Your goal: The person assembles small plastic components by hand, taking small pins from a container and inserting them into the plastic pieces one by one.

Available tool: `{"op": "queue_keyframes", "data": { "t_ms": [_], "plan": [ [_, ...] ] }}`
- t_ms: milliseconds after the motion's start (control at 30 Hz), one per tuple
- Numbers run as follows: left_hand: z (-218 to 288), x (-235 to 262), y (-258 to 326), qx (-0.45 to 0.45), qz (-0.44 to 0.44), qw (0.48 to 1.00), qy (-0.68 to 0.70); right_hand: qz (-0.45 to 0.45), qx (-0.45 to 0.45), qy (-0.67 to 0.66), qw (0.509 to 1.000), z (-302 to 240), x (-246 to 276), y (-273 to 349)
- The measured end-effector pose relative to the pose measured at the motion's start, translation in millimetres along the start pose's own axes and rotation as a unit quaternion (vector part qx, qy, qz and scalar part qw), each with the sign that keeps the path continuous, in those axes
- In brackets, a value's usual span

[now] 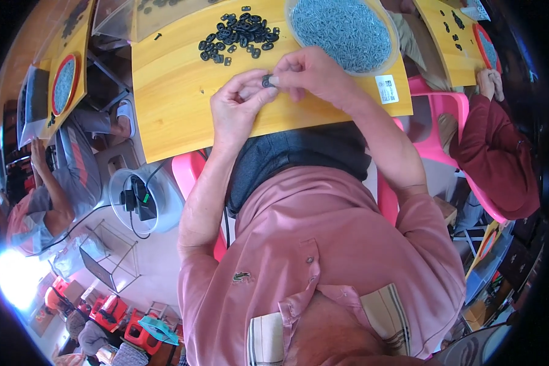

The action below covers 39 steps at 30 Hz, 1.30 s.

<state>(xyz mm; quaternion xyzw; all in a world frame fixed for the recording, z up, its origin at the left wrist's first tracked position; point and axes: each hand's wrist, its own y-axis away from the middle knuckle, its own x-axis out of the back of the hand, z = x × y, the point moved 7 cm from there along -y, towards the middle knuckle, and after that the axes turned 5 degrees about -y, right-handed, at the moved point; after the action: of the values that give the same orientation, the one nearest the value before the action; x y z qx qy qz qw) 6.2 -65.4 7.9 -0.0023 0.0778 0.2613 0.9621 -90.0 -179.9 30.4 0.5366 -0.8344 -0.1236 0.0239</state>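
Observation:
Between my fingertips, over the near half of the yellow table (pixel 171 104), is a small black oval plastic piece (pixel 266 80). My left hand (pixel 241 100) pinches it from the left. The fingers of my right hand (pixel 308 73) close on its right side; whether they also hold a screw is hidden. Just beyond my hands lies a loose pile of similar black pieces (pixel 244 30), which seem to have two holes each. To the right of the pile stands a round clear tub (pixel 395 46) full of small silvery screws (pixel 341 33).
A white printed label (pixel 386 89) is on the table's right part. One dark screw (pixel 158 36) lies at the left. A clear bin (pixel 113 21) stands at the far left corner. Co-workers sit at yellow tables on both sides. A white bucket (pixel 165 204) with black cables stands at lower left.

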Motion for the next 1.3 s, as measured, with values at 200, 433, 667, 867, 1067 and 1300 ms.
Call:
{"op": "queue_keyframes", "data": {
  "t_ms": [200, 433, 667, 867, 1067, 1300],
  "plan": [
    [22, -4, 5, -0.076, -0.008, 0.976, -0.206, -0.018, -0.043, 0.044, 0.998, 0, -1, 1],
    [38, -5, 12, -0.152, 0.01, 0.936, -0.318, -0.014, -0.06, 0.031, 0.998, 7, -7, 4],
    [44, -3, 17, -0.205, 0.019, 0.923, -0.326, -0.01, -0.056, 0.026, 0.998, 5, -11, 4],
    [47, -1, 21, -0.219, 0.028, 0.914, -0.339, -0.01, -0.051, 0.029, 0.998, 4, -13, 4],
    [46, 2, 24, -0.238, 0.048, 0.92, -0.307, -0.03, -0.024, 0.023, 0.999, 4, -21, 9],
    [37, 10, 8, -0.166, 0.06, 0.926, -0.333, 0.026, 0.006, 0.065, 0.998, 6, -12, 0]
  ]
}}
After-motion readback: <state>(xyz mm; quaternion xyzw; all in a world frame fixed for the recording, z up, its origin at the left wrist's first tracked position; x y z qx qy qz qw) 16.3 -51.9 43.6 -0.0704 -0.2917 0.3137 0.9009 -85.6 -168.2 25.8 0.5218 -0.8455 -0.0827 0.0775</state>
